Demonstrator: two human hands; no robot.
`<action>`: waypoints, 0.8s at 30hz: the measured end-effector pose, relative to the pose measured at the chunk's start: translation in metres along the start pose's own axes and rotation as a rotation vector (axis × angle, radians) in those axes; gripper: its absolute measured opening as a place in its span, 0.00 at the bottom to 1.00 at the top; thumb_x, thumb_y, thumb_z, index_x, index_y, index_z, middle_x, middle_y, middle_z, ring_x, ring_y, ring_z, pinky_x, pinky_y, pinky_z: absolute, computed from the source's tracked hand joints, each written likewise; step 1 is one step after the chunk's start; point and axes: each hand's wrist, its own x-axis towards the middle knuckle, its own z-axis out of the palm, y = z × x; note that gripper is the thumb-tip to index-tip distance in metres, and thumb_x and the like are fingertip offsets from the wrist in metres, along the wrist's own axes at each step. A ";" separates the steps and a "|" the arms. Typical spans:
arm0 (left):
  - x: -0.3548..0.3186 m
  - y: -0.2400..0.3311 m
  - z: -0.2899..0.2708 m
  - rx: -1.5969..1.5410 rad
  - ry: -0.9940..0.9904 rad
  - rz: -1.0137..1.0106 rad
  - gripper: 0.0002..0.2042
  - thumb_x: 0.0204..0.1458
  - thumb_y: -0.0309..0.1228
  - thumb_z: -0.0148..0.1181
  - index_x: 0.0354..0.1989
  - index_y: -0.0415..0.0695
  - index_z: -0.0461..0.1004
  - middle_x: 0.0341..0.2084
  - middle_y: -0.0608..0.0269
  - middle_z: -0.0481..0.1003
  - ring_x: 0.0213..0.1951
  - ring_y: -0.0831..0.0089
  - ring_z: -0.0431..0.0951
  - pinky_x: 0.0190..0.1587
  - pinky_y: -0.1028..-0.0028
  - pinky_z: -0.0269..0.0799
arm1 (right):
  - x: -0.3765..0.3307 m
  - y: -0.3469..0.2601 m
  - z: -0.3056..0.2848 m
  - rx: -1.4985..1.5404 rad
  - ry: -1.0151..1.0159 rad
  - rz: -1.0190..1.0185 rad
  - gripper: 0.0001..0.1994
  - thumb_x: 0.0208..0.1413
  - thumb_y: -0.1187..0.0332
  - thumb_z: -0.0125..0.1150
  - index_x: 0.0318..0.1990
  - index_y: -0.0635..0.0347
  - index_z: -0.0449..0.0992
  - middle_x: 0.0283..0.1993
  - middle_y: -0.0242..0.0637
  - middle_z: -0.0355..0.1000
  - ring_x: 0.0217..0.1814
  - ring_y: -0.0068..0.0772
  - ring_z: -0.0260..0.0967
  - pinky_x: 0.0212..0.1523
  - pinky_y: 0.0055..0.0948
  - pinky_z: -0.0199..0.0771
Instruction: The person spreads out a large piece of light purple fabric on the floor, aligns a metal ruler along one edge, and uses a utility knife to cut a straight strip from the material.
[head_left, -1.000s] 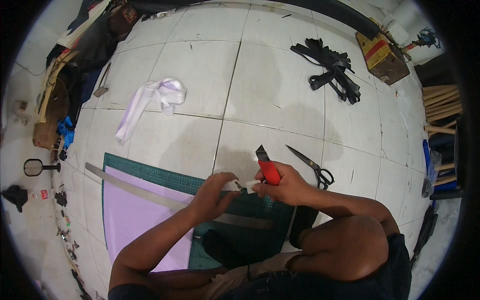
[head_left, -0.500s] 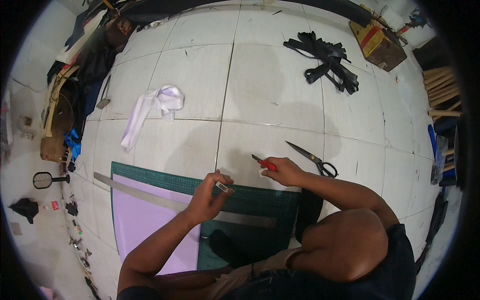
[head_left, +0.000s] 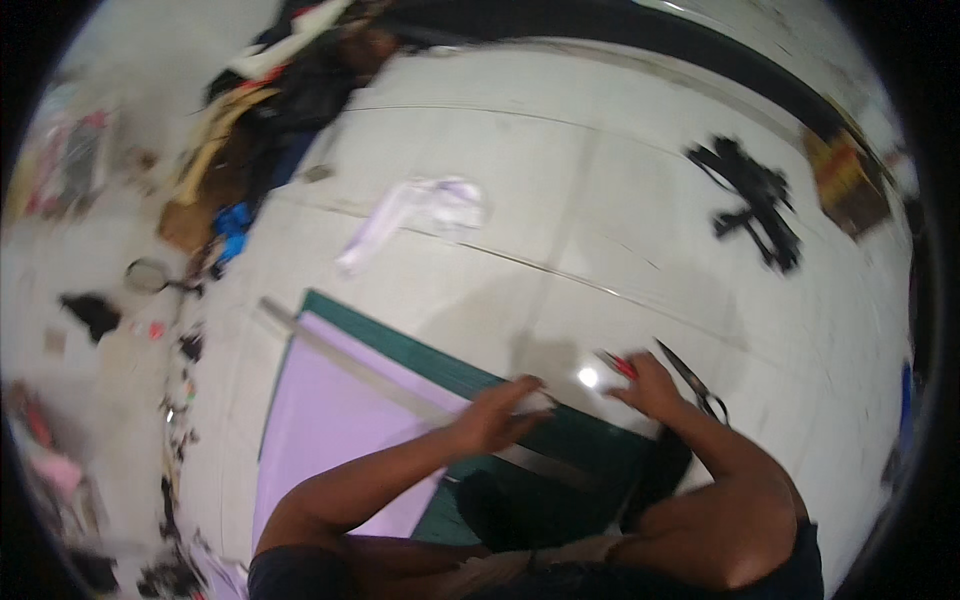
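My left hand (head_left: 494,412) is closed around a small whitish, box-like piece (head_left: 536,402), blurred by motion, above the green cutting mat (head_left: 400,365). My right hand (head_left: 650,388) grips a red utility knife (head_left: 624,367), its tip pointing up and to the left. A bright glare (head_left: 588,377) beside the fingertips hides what reflects it. On the mat lies a lilac sheet (head_left: 350,440), with a long metal ruler (head_left: 375,382) laid across it under my left arm. Black-handled scissors (head_left: 690,378) rest on the floor just right of my right hand.
A crumpled white-lilac cloth strip (head_left: 420,210) lies on the pale tile floor ahead. Black straps (head_left: 755,200) are heaped at the far right near a yellow and brown box (head_left: 845,185). Piled materials (head_left: 290,105) and a racket-shaped thing (head_left: 150,276) are along the left side.
The view has swung left and tilted, so everything appears shifted right and turned. Both hands keep their objects; a bright glare now shows beside my right fingers.
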 end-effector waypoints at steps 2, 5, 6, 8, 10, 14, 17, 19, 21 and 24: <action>0.015 0.022 -0.003 -0.059 -0.102 -0.123 0.19 0.56 0.33 0.61 0.53 0.43 0.64 0.43 0.49 0.74 0.46 0.51 0.76 0.46 0.61 0.72 | -0.011 0.012 -0.002 -0.031 -0.020 0.032 0.27 0.38 0.58 0.76 0.42 0.65 0.71 0.44 0.49 0.67 0.48 0.52 0.66 0.50 0.41 0.69; 0.024 0.029 -0.009 -0.146 -0.142 -0.152 0.19 0.60 0.39 0.53 0.55 0.43 0.63 0.46 0.49 0.73 0.49 0.53 0.74 0.50 0.61 0.69 | -0.016 0.026 0.006 0.001 0.090 -0.029 0.25 0.38 0.61 0.77 0.41 0.65 0.72 0.42 0.50 0.68 0.46 0.51 0.67 0.47 0.41 0.69; 0.015 0.023 -0.011 -0.217 -0.124 -0.177 0.19 0.61 0.40 0.52 0.55 0.43 0.63 0.46 0.49 0.72 0.50 0.54 0.74 0.51 0.61 0.68 | -0.017 0.012 0.011 0.133 0.131 0.040 0.25 0.39 0.59 0.77 0.40 0.65 0.72 0.42 0.50 0.69 0.45 0.51 0.69 0.46 0.40 0.70; -0.002 0.005 -0.002 -0.340 -0.089 -0.212 0.19 0.64 0.42 0.47 0.56 0.42 0.63 0.47 0.48 0.71 0.51 0.58 0.72 0.52 0.65 0.66 | -0.013 -0.019 -0.002 0.408 0.022 0.174 0.24 0.43 0.67 0.75 0.44 0.65 0.68 0.37 0.43 0.72 0.34 0.36 0.72 0.32 0.31 0.72; 0.004 0.018 -0.005 -0.358 -0.141 -0.328 0.19 0.64 0.41 0.46 0.56 0.42 0.63 0.45 0.49 0.71 0.49 0.59 0.73 0.52 0.65 0.65 | -0.011 -0.052 -0.018 0.889 -0.070 0.210 0.21 0.46 0.75 0.71 0.45 0.63 0.65 0.31 0.36 0.72 0.26 0.22 0.70 0.22 0.20 0.68; 0.016 0.023 0.011 -0.470 -0.100 -0.354 0.18 0.63 0.40 0.46 0.55 0.41 0.63 0.38 0.56 0.71 0.42 0.67 0.72 0.47 0.67 0.67 | 0.011 -0.062 -0.037 1.023 -0.249 0.220 0.17 0.47 0.77 0.69 0.41 0.61 0.67 0.28 0.35 0.70 0.24 0.24 0.68 0.23 0.25 0.68; 0.018 0.021 0.012 -0.634 -0.085 -0.455 0.19 0.64 0.41 0.45 0.57 0.43 0.63 0.33 0.63 0.70 0.37 0.74 0.71 0.41 0.71 0.69 | 0.027 -0.085 -0.037 1.089 -0.326 0.120 0.16 0.50 0.75 0.67 0.43 0.63 0.68 0.28 0.34 0.70 0.24 0.23 0.66 0.25 0.25 0.68; 0.014 0.022 0.010 -0.653 -0.050 -0.497 0.20 0.64 0.41 0.45 0.59 0.43 0.62 0.32 0.64 0.70 0.35 0.76 0.71 0.39 0.73 0.69 | 0.033 -0.097 -0.037 1.077 -0.367 0.091 0.16 0.50 0.75 0.66 0.45 0.64 0.68 0.28 0.34 0.70 0.25 0.24 0.67 0.26 0.25 0.68; 0.011 0.024 0.006 -0.691 -0.035 -0.517 0.21 0.65 0.42 0.45 0.60 0.42 0.61 0.32 0.64 0.70 0.34 0.76 0.71 0.38 0.73 0.69 | 0.034 -0.105 -0.039 1.086 -0.378 0.082 0.17 0.50 0.75 0.66 0.47 0.65 0.68 0.29 0.34 0.70 0.26 0.24 0.67 0.27 0.25 0.68; 0.009 0.025 -0.002 -0.801 -0.042 -0.555 0.22 0.65 0.44 0.45 0.60 0.41 0.60 0.36 0.62 0.69 0.37 0.75 0.71 0.39 0.73 0.70 | 0.029 -0.106 -0.038 1.139 -0.337 0.088 0.18 0.51 0.75 0.65 0.48 0.65 0.68 0.29 0.34 0.70 0.26 0.24 0.67 0.28 0.25 0.69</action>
